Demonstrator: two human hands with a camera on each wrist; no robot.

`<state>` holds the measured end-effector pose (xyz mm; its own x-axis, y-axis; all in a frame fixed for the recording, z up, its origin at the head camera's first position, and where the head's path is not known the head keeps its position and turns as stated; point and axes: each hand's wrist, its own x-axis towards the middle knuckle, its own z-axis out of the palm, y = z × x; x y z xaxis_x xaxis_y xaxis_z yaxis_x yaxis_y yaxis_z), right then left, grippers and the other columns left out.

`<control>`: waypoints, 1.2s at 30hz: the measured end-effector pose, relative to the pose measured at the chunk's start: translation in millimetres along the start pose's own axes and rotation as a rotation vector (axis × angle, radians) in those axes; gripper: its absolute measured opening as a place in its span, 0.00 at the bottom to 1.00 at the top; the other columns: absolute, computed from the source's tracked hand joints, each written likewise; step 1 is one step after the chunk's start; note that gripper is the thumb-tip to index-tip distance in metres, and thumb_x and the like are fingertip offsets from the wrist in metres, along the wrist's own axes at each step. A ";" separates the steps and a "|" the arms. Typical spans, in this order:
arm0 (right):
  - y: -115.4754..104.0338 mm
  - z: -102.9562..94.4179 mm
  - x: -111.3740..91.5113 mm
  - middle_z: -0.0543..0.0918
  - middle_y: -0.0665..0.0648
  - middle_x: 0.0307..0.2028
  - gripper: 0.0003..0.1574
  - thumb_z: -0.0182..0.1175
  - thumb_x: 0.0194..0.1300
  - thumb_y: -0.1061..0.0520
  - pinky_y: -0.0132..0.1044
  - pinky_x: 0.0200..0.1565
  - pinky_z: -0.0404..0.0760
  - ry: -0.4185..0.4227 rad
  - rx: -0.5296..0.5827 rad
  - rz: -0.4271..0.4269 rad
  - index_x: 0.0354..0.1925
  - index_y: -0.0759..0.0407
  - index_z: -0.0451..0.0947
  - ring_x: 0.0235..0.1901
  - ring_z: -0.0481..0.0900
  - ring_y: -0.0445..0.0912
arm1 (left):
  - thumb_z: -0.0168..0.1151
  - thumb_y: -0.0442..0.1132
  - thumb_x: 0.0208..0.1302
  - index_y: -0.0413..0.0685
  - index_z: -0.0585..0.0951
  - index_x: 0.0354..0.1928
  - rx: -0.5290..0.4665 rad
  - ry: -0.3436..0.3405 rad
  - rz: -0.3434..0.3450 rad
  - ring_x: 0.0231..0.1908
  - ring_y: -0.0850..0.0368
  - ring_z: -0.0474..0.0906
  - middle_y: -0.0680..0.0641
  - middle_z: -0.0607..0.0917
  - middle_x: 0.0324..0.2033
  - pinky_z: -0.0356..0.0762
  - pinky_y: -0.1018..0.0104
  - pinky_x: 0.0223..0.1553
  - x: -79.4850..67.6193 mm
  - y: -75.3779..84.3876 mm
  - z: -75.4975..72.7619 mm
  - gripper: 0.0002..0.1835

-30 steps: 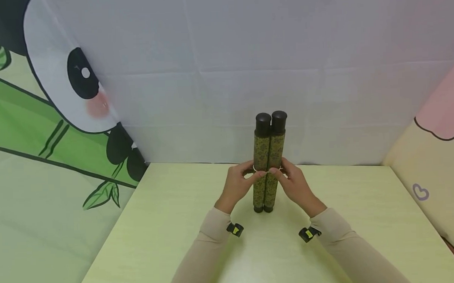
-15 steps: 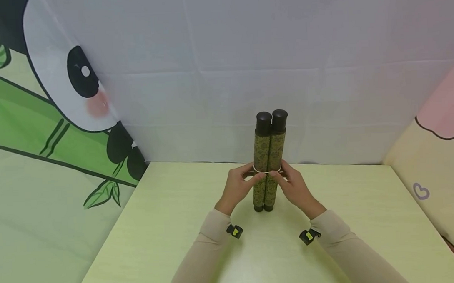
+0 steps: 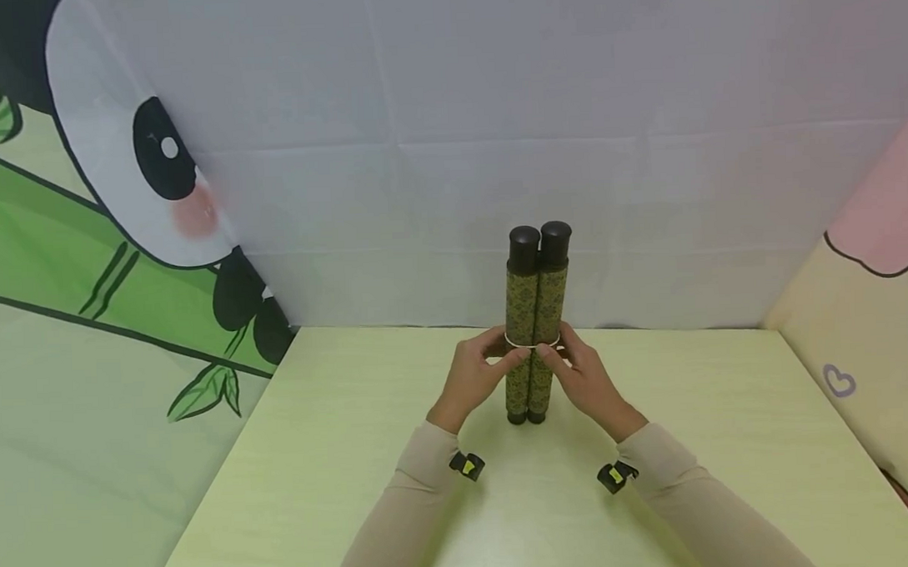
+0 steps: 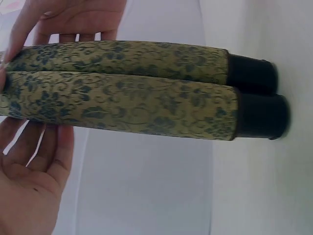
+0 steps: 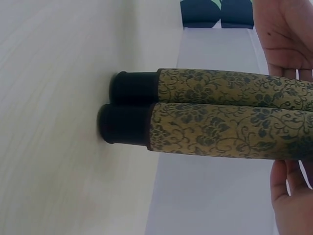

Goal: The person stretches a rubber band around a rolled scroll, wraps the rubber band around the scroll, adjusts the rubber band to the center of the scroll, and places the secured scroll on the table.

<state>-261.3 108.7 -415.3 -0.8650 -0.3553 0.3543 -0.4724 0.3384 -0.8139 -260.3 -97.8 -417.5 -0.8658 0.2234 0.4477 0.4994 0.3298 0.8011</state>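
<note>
Two slim rolls, like a scroll rolled from both ends, stand upright side by side: a left roll (image 3: pixel 521 306) and a right roll (image 3: pixel 551 305). Both wear gold-green brocade with dark floral vines and have black end knobs (image 5: pixel 124 124). A thin white band (image 3: pixel 533 346) circles the pair around mid-height. My left hand (image 3: pixel 475 374) holds the left roll, thumb in front at the band and fingers along the side. Mirroring it, my right hand (image 3: pixel 590 383) holds the right roll. In the left wrist view, the brocade (image 4: pixel 161 107) fills the middle; some fingertips are hidden behind the rolls.
The rolls' lower ends are at the pale yellow-green table (image 3: pixel 370 453). Behind it hangs a creased white cloth (image 3: pixel 421 201), with a cartoon panda print (image 3: pixel 112 162) on the left. A cream panel (image 3: pixel 861 336) with a heart borders the right. A small dark device sits by each wrist.
Half a second ago the white band was drawn out toward the left fingers; now it lies closer around the rolls. Hands and rolls have otherwise barely shifted.
</note>
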 end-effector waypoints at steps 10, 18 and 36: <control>-20.4 -12.2 11.9 0.79 0.62 0.54 0.29 0.53 0.79 0.45 0.57 0.50 0.81 0.031 -0.012 -0.048 0.67 0.62 0.66 0.54 0.79 0.57 | 0.57 0.62 0.72 0.50 0.77 0.65 0.004 -0.032 0.079 0.55 0.57 0.80 0.50 0.84 0.54 0.81 0.62 0.54 14.2 23.4 -7.5 0.30; -22.4 -16.3 13.2 0.81 0.62 0.52 0.25 0.56 0.78 0.46 0.55 0.45 0.84 0.040 -0.028 -0.034 0.61 0.62 0.72 0.55 0.81 0.60 | 0.54 0.70 0.66 0.49 0.81 0.61 0.025 -0.007 0.092 0.52 0.56 0.82 0.50 0.86 0.51 0.82 0.63 0.52 19.3 29.3 -5.6 0.36; -7.7 -4.4 7.8 0.82 0.62 0.52 0.23 0.56 0.78 0.51 0.55 0.53 0.80 0.065 -0.010 -0.021 0.63 0.62 0.72 0.56 0.80 0.56 | 0.56 0.68 0.62 0.44 0.84 0.57 -0.011 0.040 0.044 0.51 0.53 0.84 0.46 0.87 0.49 0.82 0.61 0.54 9.2 8.9 5.3 0.37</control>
<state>-265.1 107.1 -404.2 -0.8639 -0.3051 0.4008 -0.4920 0.3405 -0.8013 -263.6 -87.9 -408.4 -0.8437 0.2001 0.4981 0.5368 0.3100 0.7847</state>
